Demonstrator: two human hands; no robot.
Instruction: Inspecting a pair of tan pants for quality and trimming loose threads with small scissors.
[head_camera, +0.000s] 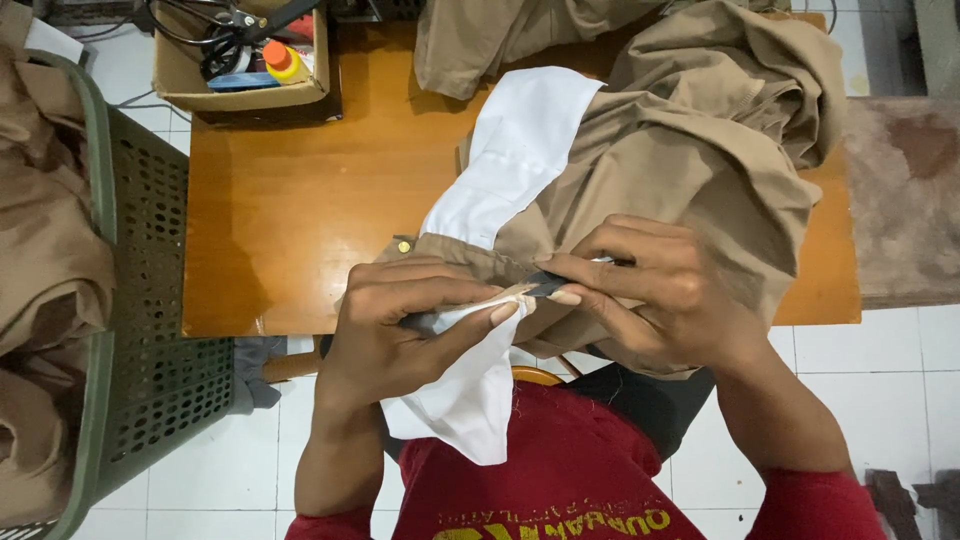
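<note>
Two hands pinch one seam above the lap — left hand (400, 330) gripping white lining (505, 180), right hand (665, 295) closed on a small dark tool (545, 285) — khaki garment (700, 140) spread over the wooden counter (290, 200), cardboard box (245, 60) beyond, green basket (150, 300) at left.

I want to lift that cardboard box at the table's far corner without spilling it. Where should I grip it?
Probably take the cardboard box by its two side walls, coming from above. Its top is open, and the orange-capped yellow bottle and cables lie loose inside, so keep it level.
</note>
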